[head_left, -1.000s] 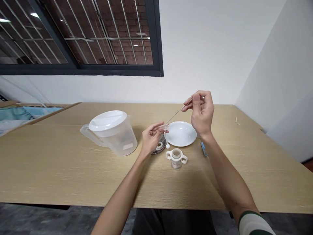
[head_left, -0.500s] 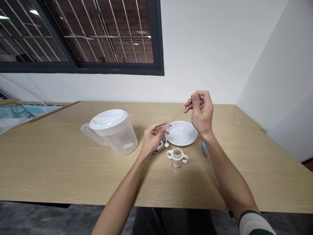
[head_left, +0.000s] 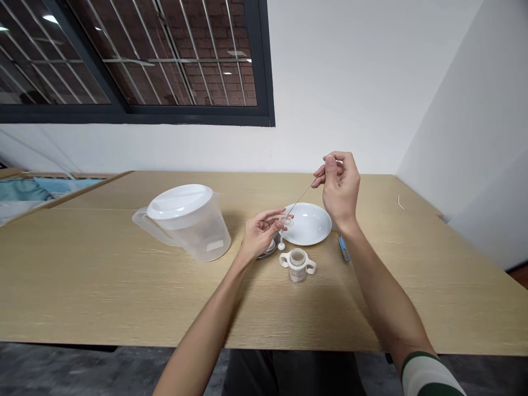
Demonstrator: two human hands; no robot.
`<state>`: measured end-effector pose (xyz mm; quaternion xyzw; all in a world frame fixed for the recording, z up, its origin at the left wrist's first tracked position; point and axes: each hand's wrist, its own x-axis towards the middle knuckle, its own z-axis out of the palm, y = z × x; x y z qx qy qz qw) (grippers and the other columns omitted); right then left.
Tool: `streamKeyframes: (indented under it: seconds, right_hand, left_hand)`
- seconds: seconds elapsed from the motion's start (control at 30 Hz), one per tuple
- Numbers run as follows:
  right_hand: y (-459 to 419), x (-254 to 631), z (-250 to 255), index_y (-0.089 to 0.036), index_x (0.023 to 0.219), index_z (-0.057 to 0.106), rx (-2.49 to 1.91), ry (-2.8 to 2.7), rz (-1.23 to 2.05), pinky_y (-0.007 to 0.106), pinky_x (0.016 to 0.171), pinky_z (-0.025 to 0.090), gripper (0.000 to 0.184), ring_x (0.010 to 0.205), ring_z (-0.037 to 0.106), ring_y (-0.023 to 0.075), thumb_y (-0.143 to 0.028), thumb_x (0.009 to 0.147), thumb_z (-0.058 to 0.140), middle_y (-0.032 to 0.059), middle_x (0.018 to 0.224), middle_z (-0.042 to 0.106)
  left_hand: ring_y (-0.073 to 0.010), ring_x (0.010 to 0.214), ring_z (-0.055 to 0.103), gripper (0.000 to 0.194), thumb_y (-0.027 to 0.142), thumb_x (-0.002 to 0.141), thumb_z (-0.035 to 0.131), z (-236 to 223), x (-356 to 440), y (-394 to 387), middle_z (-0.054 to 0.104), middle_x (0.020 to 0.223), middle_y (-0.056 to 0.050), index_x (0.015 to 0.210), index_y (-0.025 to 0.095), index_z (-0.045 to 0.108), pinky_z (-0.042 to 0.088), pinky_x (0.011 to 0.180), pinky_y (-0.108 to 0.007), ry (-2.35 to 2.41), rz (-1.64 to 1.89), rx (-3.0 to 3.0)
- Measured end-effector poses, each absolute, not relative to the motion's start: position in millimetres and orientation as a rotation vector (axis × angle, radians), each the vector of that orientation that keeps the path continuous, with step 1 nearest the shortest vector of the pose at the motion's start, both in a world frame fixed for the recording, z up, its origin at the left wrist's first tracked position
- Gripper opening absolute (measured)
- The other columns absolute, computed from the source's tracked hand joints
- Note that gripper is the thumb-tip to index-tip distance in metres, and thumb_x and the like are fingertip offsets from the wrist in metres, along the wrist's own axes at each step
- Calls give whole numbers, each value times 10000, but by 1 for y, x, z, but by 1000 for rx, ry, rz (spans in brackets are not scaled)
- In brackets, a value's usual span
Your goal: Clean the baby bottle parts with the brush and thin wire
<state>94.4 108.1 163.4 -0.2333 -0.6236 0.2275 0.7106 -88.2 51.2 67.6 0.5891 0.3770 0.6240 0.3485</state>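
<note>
My right hand [head_left: 339, 187] is raised above the table and pinches the upper end of a thin wire-like brush [head_left: 300, 198]. The wire slants down to the left into a small clear silicone piece with a straw [head_left: 284, 224], which my left hand [head_left: 259, 232] pinches between its fingertips. A white ball end hangs below that piece. Just below stands a small two-handled cup [head_left: 297, 264] with no lid. A white plate [head_left: 311, 225] lies behind it, under my right wrist.
A clear plastic pitcher with a white lid [head_left: 184, 221] stands to the left. A small dark dish with a white ring [head_left: 267, 250] sits under my left hand. A blue-handled tool [head_left: 343, 247] lies right of the plate. The wooden table [head_left: 103, 286] reaches both walls.
My left hand has shifted a little to the right with the silicone piece. The wire in my right hand has gone slightly steeper. The view has barely moved.
</note>
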Motion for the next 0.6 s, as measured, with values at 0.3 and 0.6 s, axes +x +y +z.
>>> streamKeyframes:
  seconds: [0.3, 0.6]
  right_hand:
    - [108, 93, 163, -248, 975, 510, -511, -1352, 522, 221, 536, 509, 319, 527, 595, 77, -561, 1000, 452, -50, 709, 582]
    - [101, 91, 166, -250, 1025, 529, -410, -1281, 544, 224, 544, 537, 303, 581, 610, 85, -545, 1002, 464, -40, 729, 557]
  left_hand:
    - [-248, 857, 767, 477, 461, 764, 812, 67, -88, 52, 785, 984, -162, 1099, 134, 717, 633, 730, -351, 960, 1620, 1515]
    - [-208, 758, 751, 486, 459, 766, 812, 65, -91, 54, 788, 964, -154, 1111, 131, 720, 613, 722, -332, 971, 1623, 1497]
